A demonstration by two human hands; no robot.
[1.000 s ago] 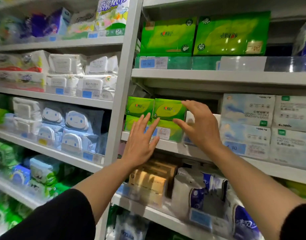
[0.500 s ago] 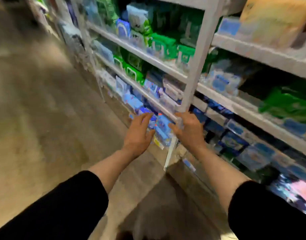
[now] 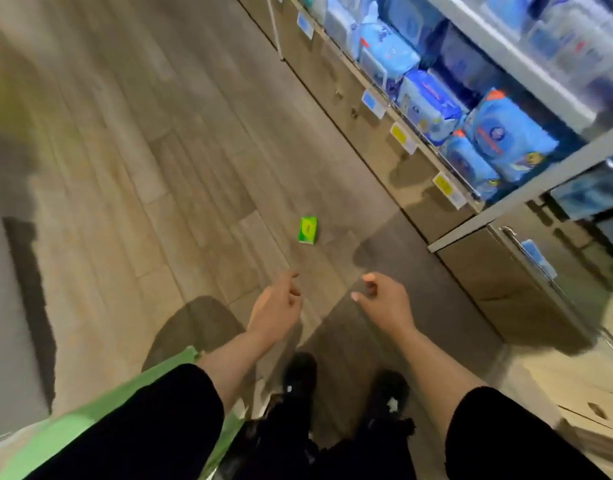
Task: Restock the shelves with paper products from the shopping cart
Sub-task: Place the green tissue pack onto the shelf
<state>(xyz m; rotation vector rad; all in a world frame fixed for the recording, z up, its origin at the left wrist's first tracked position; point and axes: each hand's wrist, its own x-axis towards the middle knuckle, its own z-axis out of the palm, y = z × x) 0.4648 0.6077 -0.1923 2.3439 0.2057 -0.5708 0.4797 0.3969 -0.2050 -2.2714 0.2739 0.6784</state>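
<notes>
floor (image 3: pixel 159 168): I read it as wood-look planks, grey-brown, matt, with a faint grain.
green pack (image 3: pixel 308 230): at 12 o'clock from my hands, I see a glossy printed wrapper; film or coated card, I cannot tell which.
blue packs (image 3: pixel 505 140): at 2 o'clock, soft plastic film, shiny, creased at the seams.
shelf frame (image 3: pixel 526 199): I take it for painted metal, pale and smooth, with a thin wire rail along the front edge.
price tags (image 3: pixel 448 188): paper slips in clear plastic holders.
base cabinets (image 3: pixel 488 271): wood-look panels, satin, with small metal handles.
sleeves (image 3: pixel 152 420): black cloth, matt.
shoes (image 3: pixel 299 379): black; blurred, so I leave the material open.
</notes>
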